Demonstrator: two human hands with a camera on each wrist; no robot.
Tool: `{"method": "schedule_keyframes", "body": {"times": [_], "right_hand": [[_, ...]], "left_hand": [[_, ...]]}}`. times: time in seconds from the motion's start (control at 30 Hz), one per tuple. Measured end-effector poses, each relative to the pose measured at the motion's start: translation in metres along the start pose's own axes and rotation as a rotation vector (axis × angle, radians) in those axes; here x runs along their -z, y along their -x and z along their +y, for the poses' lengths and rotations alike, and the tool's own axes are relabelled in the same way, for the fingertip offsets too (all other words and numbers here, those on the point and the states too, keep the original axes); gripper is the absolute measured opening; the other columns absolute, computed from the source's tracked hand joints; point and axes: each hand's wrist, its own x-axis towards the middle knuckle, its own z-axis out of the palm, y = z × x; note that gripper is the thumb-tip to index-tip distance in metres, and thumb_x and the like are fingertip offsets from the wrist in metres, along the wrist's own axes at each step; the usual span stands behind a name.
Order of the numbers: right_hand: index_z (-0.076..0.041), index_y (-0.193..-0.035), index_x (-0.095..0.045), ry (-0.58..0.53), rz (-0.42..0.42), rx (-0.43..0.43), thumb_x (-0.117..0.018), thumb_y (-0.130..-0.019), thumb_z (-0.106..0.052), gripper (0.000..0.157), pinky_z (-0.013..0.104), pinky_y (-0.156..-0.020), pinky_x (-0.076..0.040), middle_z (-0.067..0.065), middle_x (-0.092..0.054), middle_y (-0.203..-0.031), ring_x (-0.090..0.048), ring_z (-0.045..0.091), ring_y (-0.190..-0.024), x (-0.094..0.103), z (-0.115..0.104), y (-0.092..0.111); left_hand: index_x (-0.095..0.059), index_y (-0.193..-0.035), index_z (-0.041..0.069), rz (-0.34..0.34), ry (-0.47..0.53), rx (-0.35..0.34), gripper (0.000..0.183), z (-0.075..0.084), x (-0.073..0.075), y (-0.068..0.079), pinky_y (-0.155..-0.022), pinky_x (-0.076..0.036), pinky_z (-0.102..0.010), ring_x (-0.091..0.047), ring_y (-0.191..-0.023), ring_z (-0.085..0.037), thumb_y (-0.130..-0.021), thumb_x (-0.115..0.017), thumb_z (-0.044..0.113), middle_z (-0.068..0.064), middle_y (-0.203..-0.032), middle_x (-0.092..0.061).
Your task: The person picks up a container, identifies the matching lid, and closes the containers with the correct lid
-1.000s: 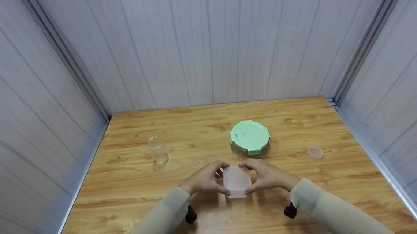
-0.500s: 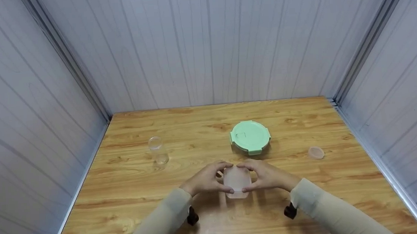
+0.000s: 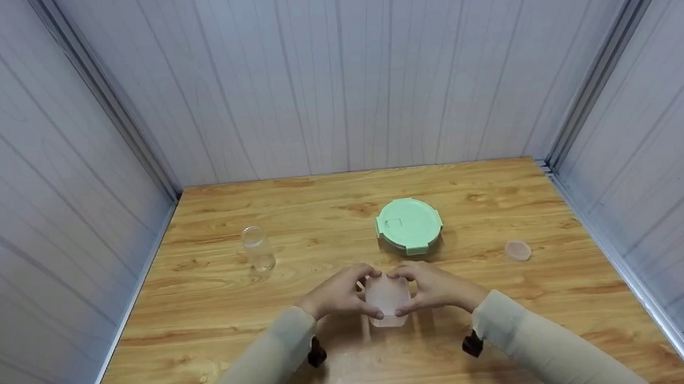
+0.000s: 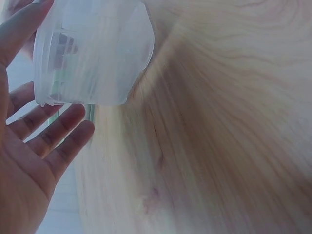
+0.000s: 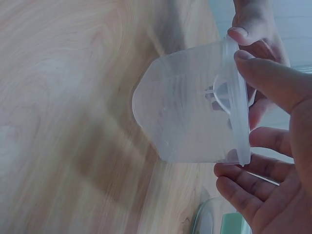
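Observation:
A translucent plastic food container [image 3: 388, 297] stands on the wooden table between my two hands. Its thick upper rim [image 5: 237, 97] and tapering wall show in the right wrist view. From the left side my left hand [image 3: 343, 293] holds the rim, thumb at the near edge and fingertips at the far edge. My right hand [image 3: 439, 286] grips the opposite side in the same way. In the left wrist view, the lower fingers [image 4: 66, 146] of the left hand spread beside the container [image 4: 97, 53]. A small pale shape shows through the container's wall; what it is, I cannot tell.
Behind the hands sits a round container with a green clip lid [image 3: 409, 224]. A clear cylindrical jar [image 3: 258, 249] stands at the left, and a small round translucent lid [image 3: 517, 250] lies at the right. Pale panels [image 3: 339, 71] enclose the table's back and sides.
Both hands have shifted slightly inward over the container's rim, so thumbs and fingertips are closer together. The container, jar, green-lidded container and small lid stay in place.

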Motion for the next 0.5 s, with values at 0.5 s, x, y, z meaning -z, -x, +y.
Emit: {"method": "schedule_keyframes", "body": {"times": [0.5], "right_hand": [[0.001, -0.148, -0.059, -0.048, -0.016, -0.031, -0.093, -0.088, -0.035, 0.078, 0.060, -0.112, -0.054, 0.021, -0.065, -0.146, -0.063, 0.042, -0.133, -0.0019, 0.0031, 0.0036]], "left_hand": [[-0.061, -0.140, 0.015, -0.003, 0.120, -0.016, 0.072, -0.0081, -0.0062, 0.0028, -0.099, -0.063, -0.041, -0.065, -0.112, -0.021, -0.081, -0.099, 0.032, -0.004, -0.131, -0.066]]}}
